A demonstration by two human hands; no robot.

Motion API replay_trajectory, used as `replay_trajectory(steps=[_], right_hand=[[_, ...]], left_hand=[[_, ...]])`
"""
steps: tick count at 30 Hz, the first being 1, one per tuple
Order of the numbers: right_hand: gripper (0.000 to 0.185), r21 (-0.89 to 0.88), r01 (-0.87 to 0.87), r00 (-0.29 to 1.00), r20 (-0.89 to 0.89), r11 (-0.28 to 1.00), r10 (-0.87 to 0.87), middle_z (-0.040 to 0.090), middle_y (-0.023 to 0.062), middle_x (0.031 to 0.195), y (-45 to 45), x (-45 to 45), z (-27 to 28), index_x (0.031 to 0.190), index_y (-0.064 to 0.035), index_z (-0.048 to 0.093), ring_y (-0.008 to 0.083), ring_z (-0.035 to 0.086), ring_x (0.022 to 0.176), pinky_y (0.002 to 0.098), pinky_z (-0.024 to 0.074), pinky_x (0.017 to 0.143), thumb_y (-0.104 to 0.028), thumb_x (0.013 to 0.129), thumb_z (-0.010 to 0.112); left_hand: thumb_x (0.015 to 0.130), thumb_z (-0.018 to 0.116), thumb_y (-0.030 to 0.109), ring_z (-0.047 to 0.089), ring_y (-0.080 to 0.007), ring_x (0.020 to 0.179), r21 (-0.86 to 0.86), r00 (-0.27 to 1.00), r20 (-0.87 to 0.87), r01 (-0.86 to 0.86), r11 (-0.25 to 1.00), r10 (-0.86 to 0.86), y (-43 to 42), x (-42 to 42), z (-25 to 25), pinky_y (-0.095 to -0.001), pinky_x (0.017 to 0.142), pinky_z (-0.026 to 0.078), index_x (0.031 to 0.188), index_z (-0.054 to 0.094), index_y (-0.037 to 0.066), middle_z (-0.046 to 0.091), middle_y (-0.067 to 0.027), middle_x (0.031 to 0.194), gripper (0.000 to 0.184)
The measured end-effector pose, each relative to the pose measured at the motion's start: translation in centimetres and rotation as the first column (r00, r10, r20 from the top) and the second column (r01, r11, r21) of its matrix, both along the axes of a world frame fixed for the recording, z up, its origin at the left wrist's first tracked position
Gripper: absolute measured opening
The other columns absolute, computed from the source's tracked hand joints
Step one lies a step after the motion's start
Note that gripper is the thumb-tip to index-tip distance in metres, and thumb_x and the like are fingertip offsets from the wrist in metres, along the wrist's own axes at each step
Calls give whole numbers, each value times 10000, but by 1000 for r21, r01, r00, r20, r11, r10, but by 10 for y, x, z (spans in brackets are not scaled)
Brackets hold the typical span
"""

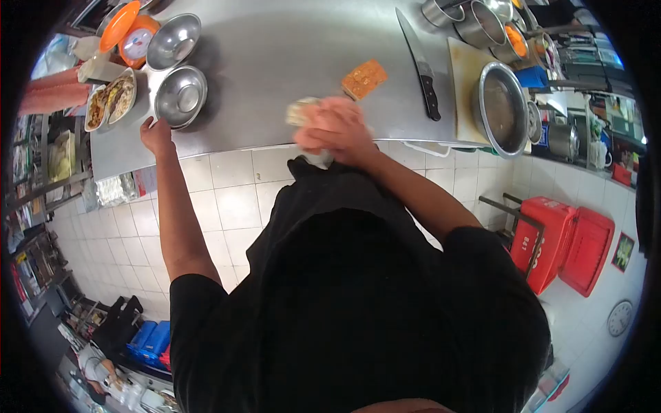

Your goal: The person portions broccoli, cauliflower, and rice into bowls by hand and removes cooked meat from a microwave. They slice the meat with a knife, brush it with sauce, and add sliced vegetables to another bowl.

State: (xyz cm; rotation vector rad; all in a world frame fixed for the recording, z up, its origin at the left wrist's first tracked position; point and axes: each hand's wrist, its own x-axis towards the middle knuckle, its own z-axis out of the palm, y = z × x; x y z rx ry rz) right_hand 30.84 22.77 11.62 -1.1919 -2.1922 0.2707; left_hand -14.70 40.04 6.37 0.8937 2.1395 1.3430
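On the bench (275, 62), two bowls (180, 98) lie at the left, beside a scale (138, 43), the knife (421, 65) lies to the right, and beyond it the basin (501, 110) stands partly upon the cutting board (463, 76).

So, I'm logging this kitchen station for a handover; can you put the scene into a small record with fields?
Surface: metal table
Left hand: beside the nearer small bowl; contact unclear
Right hand: fingers on a bunched pink cloth, blurred
Beyond right hand: orange block
Far right: knife, tip pointing away; large metal bowl on a cutting board
Far left: orange scale
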Motion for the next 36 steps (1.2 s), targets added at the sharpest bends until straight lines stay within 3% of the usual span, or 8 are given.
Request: replay_trajectory(steps=[2,10,12,15,25,30,32,36], right_hand=[[373,-186,151,970,219,971,-109,519,107,1275,-34,52,8,1066,-229,643,334,462,1208,516,325,1005,-89,721,637],[431,-177,650,760,158,739,-631,562,151,1167,-53,148,42,1177,-144,629,374,531,1078,450,421,916,-169,751,684],[470,38,632,707,380,774,-596,507,164,1257,-24,150,30,1181,-140,627,403,475,1150,492,386,943,-289,743,711],[658,-22,612,768,252,790,-588,429,182,1335,13,112,53,1265,-152,559,427,378,1234,533,332,988,-436,696,726],[801,-350,565,823,173,747,-542,465,204,1188,82,62,21,1346,-121,442,378,493,1123,433,439,942,-356,644,749],[803,-661,460,685,-161,593,-711,565,190,1145,96,91,1,1296,-21,466,311,594,1022,360,488,877,-371,647,783],[840,-760,325,565,-322,563,-760,608,180,1131,96,100,2,1273,39,461,272,601,1041,328,488,878,-394,641,806],[849,-708,351,658,-279,613,-699,576,175,1168,93,110,15,1286,20,453,263,590,1045,335,488,878,-387,635,816]], left_hand=[[677,633,70,603,-155,682,-11,997,-70,16,1000,-17,2,3,4,-285,601,484,1087,591,-46,663,-104,795,428],[659,648,136,652,-222,767,-125,900,-430,22,992,-74,2,22,33,-326,698,507,1005,653,-10,687,-128,813,376],[681,675,207,654,-255,794,-131,875,-473,46,990,-103,8,9,20,-348,738,503,979,653,-6,683,-136,842,366],[680,672,215,655,-281,852,-120,889,-447,49,992,-98,14,-10,-1,-365,782,502,965,659,2,683,-147,914,356],[656,637,120,629,-242,851,-142,914,-400,15,990,-71,10,0,14,-337,763,492,957,636,-49,666,-168,905,345],[664,651,164,643,-287,799,-83,910,-406,54,995,-83,15,-28,-18,-367,747,501,936,635,-19,669,-161,862,328],[669,646,144,619,-236,715,-90,963,-254,74,993,-95,9,-9,9,-343,667,492,915,629,-31,651,-128,788,302],[679,637,106,531,-138,585,-112,992,1,128,985,-129,-5,35,67,-295,540,438,857,622,-49,591,-59,653,237]])
